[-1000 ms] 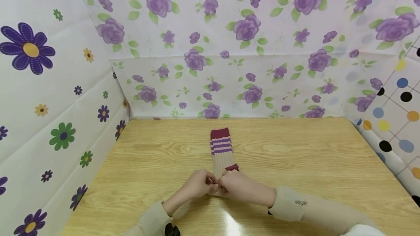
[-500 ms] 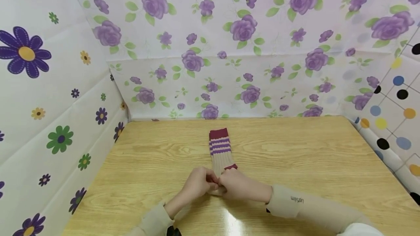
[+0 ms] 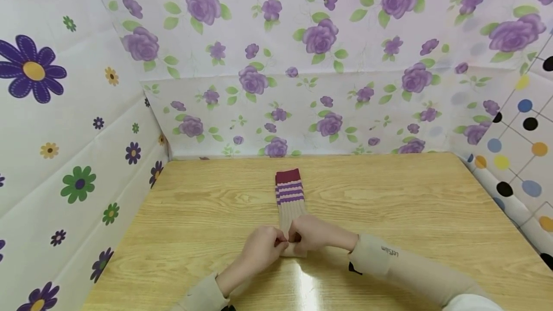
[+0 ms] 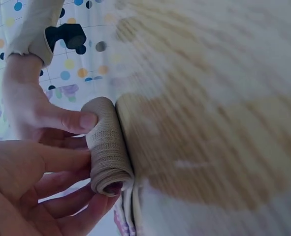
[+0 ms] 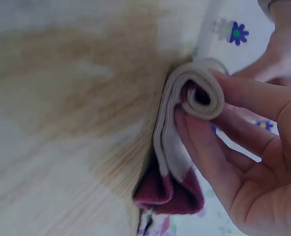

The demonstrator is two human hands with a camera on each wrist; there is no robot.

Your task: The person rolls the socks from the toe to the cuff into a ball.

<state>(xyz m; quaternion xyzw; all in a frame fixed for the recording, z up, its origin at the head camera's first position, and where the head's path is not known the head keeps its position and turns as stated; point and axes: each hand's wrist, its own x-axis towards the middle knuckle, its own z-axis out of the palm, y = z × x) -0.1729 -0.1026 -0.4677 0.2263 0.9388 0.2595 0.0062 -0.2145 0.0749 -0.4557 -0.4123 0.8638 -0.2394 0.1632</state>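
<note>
A stacked pair of beige ribbed socks (image 3: 292,211) lies on the wooden table, with maroon cuffs and purple stripes pointing away from me. The near end is curled into a roll (image 4: 108,147). My left hand (image 3: 261,249) holds the left end of this roll between thumb and fingers. At the right end, my right hand (image 3: 314,233) pinches the roll (image 5: 214,101), fingers on its far side and thumb on the near side. Two maroon heel patches (image 5: 157,191) stick out beyond the roll in the right wrist view. Both hands hide part of the socks in the head view.
The wooden table (image 3: 389,205) stretches out around the socks. A purple-rose cloth (image 3: 319,85) hangs behind it, a daisy-print cloth (image 3: 108,172) on the left and a dotted cloth (image 3: 514,167) on the right.
My right hand has shifted slightly away from me over the socks, covering the maroon heel that showed beside it. More of the roll's near side now shows beneath that hand.
</note>
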